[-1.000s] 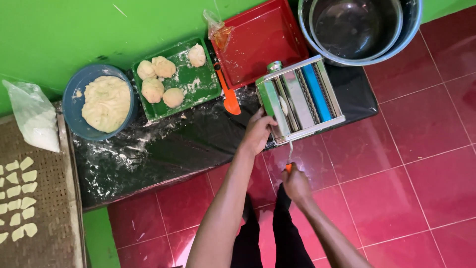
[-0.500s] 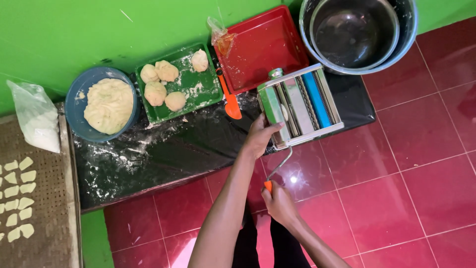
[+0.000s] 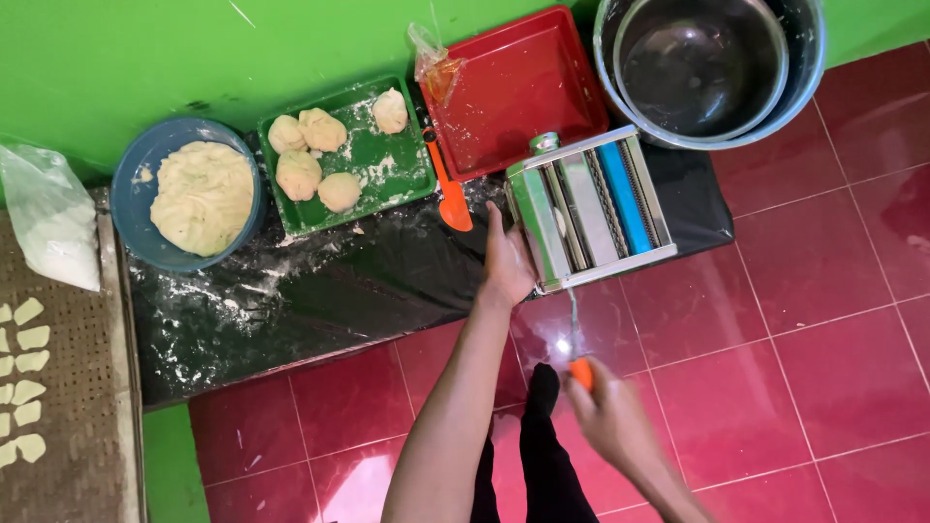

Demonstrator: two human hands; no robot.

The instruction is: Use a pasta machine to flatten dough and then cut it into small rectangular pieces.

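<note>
A metal dough roller machine [image 3: 591, 208] with green and blue sides stands on a black floured sheet [image 3: 320, 291]. My left hand [image 3: 506, 263] presses flat against the machine's left side. My right hand [image 3: 605, 416] is closed round the orange grip of the crank handle [image 3: 578, 370], below the machine over the red tiles. A green tray [image 3: 387, 165] behind holds several dough balls [image 3: 298, 174]. A blue bowl [image 3: 131, 194] at the left holds a mass of dough [image 3: 201, 197].
A red tray [image 3: 523, 87] and an orange scraper [image 3: 451, 199] lie behind the machine. A steel bowl in a blue basin [image 3: 712, 63] sits top right. At the left are a plastic flour bag [image 3: 48, 218] and a mat with cut dough pieces [image 3: 27, 373].
My right hand has swung the crank handle round, first down and left, then back to the right and lower. My left hand stays on the machine.
</note>
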